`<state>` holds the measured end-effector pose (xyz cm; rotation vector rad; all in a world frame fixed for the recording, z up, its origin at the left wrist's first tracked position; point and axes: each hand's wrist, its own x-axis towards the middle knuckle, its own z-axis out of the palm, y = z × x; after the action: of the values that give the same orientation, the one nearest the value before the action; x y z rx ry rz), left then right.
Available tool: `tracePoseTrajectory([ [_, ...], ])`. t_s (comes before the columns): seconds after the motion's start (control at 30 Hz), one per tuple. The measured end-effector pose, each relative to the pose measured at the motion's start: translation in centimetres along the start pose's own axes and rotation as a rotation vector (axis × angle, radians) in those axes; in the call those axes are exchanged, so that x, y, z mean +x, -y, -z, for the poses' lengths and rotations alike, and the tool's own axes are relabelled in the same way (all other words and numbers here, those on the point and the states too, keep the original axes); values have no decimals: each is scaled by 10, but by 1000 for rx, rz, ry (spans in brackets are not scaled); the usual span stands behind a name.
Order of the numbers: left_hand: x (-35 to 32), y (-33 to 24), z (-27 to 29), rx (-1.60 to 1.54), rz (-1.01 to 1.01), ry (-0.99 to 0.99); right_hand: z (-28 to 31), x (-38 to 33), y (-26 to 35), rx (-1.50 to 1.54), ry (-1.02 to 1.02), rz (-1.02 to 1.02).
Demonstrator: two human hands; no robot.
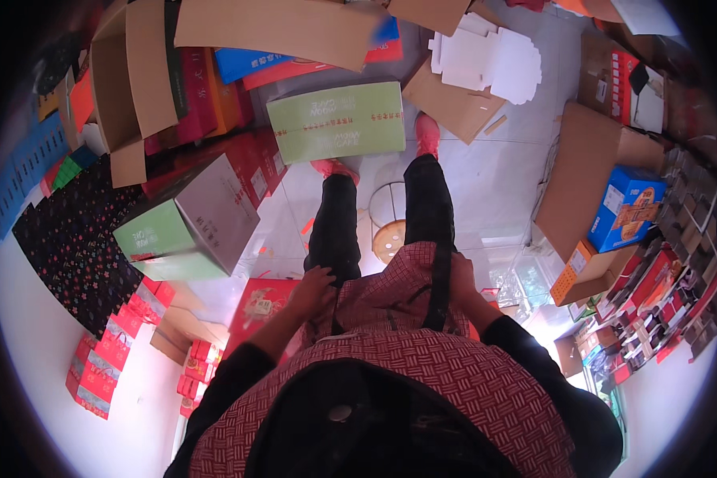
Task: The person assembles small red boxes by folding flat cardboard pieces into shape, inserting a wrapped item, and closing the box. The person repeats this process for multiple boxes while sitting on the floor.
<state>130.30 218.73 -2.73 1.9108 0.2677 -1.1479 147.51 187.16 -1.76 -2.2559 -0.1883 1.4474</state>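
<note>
Red-and-white woven check covers my apron point(398, 350), hanging down my front over black trousers. My left hand point(312, 288) rests closed on its left edge; my right hand point(460, 275) grips its right side, hands apart.

A carton point(337, 121) lies on the floor point(502, 175) before your feet; another box point(187, 223) to your left, stool point(389, 227) between your legs.

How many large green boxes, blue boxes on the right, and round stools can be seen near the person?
Large green boxes: 2 (one ahead of the feet, one at the left)
Blue box at the right: 1
Round stool: 1
Total: 4
</note>
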Motion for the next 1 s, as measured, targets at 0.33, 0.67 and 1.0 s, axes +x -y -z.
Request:
tracePoseTrajectory([
  [0.33,29,39,15,230,-117,-200,51,2,-72,383,740,-70],
  [0.67,155,44,58,349,-107,-656,140,446,-118,-321,-701,-29],
  [1.0,175,49,21,556,-96,-919,123,520,-81,-310,-651,-219],
])
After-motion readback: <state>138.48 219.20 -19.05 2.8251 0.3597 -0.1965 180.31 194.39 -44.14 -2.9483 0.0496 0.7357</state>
